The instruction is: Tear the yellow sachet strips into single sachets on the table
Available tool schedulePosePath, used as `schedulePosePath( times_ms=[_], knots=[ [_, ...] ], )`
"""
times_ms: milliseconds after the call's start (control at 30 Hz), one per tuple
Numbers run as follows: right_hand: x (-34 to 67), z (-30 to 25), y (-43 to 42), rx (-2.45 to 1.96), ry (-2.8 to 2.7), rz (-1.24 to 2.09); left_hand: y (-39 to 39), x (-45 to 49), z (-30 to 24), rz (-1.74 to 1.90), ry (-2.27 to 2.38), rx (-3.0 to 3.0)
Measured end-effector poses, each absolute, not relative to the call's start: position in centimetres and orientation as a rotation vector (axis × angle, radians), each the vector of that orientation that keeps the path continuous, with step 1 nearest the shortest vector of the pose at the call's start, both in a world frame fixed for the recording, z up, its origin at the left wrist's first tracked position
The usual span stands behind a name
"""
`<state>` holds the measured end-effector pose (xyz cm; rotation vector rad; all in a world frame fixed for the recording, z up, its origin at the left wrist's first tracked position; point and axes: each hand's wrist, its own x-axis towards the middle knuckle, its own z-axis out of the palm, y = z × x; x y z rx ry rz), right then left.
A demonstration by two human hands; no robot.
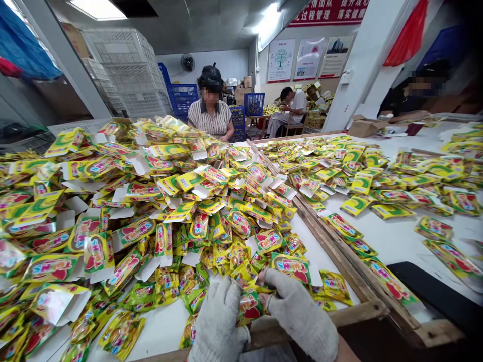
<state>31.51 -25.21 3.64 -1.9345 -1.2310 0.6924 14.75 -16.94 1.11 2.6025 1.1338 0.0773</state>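
My left hand (pixel 221 317), in a pale grey glove with bare fingertips, is closed at the left side of a small green and yellow candy packet (pixel 249 305). On the packet's right side, my right hand (pixel 302 314), gloved the same way, grips with thumb and finger; its fingertips partly cover the edge. Just beyond the hands lie loose candy sachets (pixel 239 254). A large heap of flat yellow and green cartons (pixel 136 229) rises behind and to the left, many with white end flaps standing open. One carton (pixel 292 266) rests right above my right hand.
A wooden rail (pixel 320 234) divides the white tabletop (pixel 392 231), with more cartons beyond it. A black phone-like slab (pixel 433 296) lies at the right. Across the table sits a person in a striped shirt (pixel 211 118). White crates (pixel 124 70) are stacked at the back left.
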Motion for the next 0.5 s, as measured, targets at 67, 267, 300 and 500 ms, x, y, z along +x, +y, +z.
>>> schedulePosePath(
  times_ms=[67, 267, 300, 500],
  knots=[
    [31.5, 3.4, -25.2, -1.902, -1.1, 0.768, -16.8, 14.8, 1.5, 0.076, 1.132, 2.616],
    [31.7, 4.1, -25.2, -1.958, -1.32, 0.624, -17.0, 15.0, 1.7, -0.018, 1.004, 2.635],
    [31.6, 4.2, -25.3, -1.934, -1.263, 0.713, -17.0, 14.9, 1.7, 0.014, 1.036, 2.63],
    [31.3, 3.2, -26.5, -1.58, -0.923, 1.318, -16.7, 15.0, 2.0, 0.052, 1.14, 2.584]
  ],
)
